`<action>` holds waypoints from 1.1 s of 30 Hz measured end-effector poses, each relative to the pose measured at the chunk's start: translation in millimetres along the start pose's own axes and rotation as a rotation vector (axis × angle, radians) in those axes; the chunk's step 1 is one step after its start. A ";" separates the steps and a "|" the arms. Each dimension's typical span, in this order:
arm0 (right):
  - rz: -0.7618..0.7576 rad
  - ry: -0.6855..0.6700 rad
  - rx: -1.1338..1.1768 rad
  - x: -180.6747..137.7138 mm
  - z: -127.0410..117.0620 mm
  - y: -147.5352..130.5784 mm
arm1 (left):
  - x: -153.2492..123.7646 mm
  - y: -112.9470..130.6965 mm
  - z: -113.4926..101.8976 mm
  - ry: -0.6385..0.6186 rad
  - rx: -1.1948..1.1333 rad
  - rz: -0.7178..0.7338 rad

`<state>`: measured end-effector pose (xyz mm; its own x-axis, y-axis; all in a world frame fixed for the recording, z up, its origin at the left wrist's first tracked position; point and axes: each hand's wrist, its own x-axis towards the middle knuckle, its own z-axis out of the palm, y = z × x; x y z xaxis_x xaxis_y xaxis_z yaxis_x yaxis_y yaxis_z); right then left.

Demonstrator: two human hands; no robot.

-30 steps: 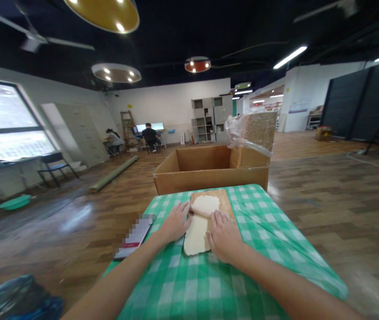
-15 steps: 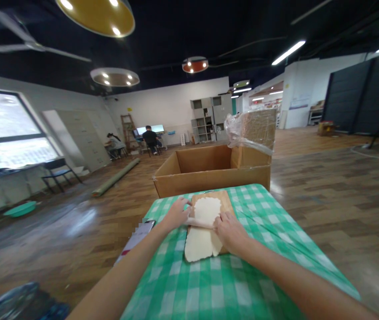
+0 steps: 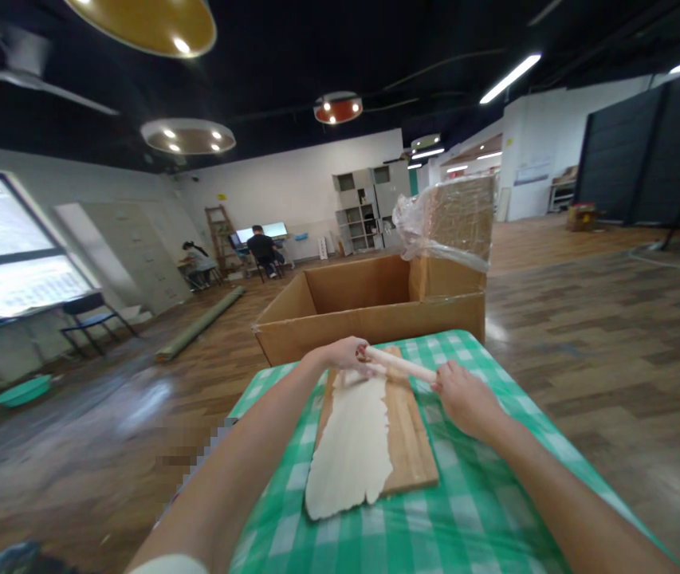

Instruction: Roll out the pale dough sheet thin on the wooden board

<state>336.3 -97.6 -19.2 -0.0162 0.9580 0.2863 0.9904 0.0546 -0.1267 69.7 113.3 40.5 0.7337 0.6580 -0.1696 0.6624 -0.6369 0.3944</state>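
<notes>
A pale wooden rolling pin [image 3: 402, 365] is tilted above the far end of the cutting board [image 3: 412, 446]. My right hand [image 3: 465, 399] is closed round its right end. At its left end, my left hand [image 3: 348, 355] has its fingers curled on the pin, close over the far edge of the dough. The flat sheet of dough [image 3: 355, 446] is long, cream-coloured and ragged-edged. It covers the left part of the board, and its near end hangs past the board's near edge.
The board lies on a table with a green checked cloth [image 3: 471, 510]. Just beyond stands a large open cardboard box [image 3: 340, 325] with a plastic-wrapped carton [image 3: 459, 219] at its right. Two people sit at the back left. A pixelated patch borders the table's left side.
The rolling pin has gone from the middle of the dough to the far end, lifted and tilted. Both hands moved with it. More board shows at the right, and the view has shifted slightly.
</notes>
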 end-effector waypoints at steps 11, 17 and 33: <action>0.132 0.083 0.136 8.7 2.5 7.1 | 33.9 18.4 -1.6 -0.223 0.163 -0.042; 0.135 0.066 0.120 8.6 -0.9 6.0 | 33.7 29.9 -11.2 -0.305 0.106 -0.003; 0.101 0.028 0.166 3.6 5.6 3.7 | -70.1 -25.8 -17.5 0.047 -0.038 -0.513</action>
<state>339.1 -92.4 -23.9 0.0883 0.9529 0.2903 0.9506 0.0065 -0.3103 -1.5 90.6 58.0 0.3074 0.8998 -0.3096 0.9288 -0.2129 0.3033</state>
